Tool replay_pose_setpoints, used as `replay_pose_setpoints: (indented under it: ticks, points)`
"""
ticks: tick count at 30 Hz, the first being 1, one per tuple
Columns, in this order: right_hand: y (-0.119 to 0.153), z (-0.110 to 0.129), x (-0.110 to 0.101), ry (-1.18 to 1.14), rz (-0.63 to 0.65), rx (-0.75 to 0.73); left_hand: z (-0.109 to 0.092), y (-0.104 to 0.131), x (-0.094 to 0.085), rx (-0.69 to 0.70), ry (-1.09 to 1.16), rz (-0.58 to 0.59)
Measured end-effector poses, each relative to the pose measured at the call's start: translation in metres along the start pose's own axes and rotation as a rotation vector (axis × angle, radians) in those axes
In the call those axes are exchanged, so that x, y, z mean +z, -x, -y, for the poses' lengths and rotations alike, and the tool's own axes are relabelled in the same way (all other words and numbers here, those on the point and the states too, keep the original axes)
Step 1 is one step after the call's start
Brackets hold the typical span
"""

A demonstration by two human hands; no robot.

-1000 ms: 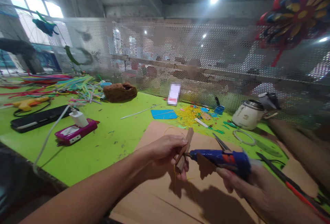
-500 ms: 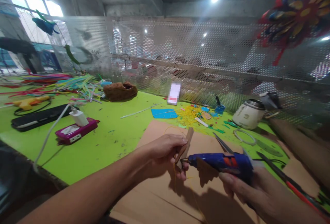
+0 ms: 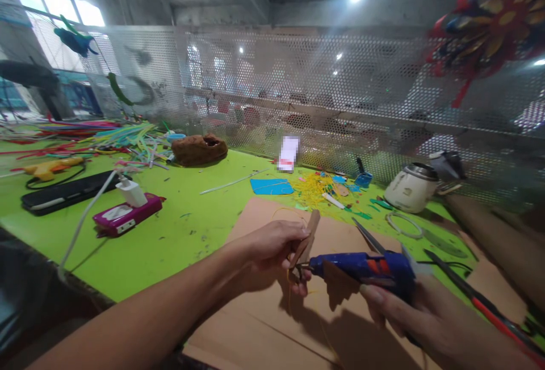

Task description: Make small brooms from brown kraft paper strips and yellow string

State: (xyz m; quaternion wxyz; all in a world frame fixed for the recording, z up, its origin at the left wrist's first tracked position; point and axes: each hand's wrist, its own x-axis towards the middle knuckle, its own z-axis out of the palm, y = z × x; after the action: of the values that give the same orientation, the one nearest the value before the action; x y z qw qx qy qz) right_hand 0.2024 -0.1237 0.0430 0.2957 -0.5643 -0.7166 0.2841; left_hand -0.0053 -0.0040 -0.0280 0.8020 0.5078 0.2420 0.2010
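Observation:
My left hand (image 3: pixel 283 245) is closed, pinching a narrow folded brown strip (image 3: pixel 313 228) that looks like card or foam sheet. In my right hand (image 3: pixel 400 307) is a blue hot glue gun (image 3: pixel 366 268), its fingers wrapped round the handle. The metal nozzle points left and meets or nearly meets the lower end of the strip; actual contact I cannot tell. A thin yellow string (image 3: pixel 323 330) trails below my left hand. A jagged-edged brown piece (image 3: pixel 338 285) shows just under the gun. Both hands are above a large tan sheet (image 3: pixel 251 324).
Scissors (image 3: pixel 451 273) with red handles lie at the right, near another person's arm (image 3: pixel 489 239). Behind the sheet are a blue piece (image 3: pixel 271 186), yellow string scraps (image 3: pixel 319 188) and a white pot (image 3: pixel 411 188). A purple power strip (image 3: pixel 128 217) and black case (image 3: pixel 68 191) are left.
Almost nothing differs. The glue gun has shifted very slightly left, its nozzle still at the brown strip; my left hand keeps its hold.

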Motion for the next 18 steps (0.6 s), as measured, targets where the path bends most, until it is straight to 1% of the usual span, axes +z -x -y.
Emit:
replay_pose_setpoints:
  ticks: [5,11,13,18]
  points:
    - [0.0013,-0.0006,-0.0003,-0.034,-0.008,0.026,-0.0010,-0.0004,-0.0010,0.004,-0.012,-0.005]
    - [-0.0038,-0.0055,-0.0011,-0.055,0.005,0.050,-0.0044,0.0031,0.0035,-0.050,0.002,0.083]
    - [-0.0055,-0.0074,0.0003,-0.073,0.004,0.066,-0.0051,0.0038,0.0046,-0.061,0.010,0.088]
    - [-0.0076,-0.0085,0.0044,-0.083,-0.054,0.073,-0.0064,0.0043,0.0052,-0.082,0.018,0.089]
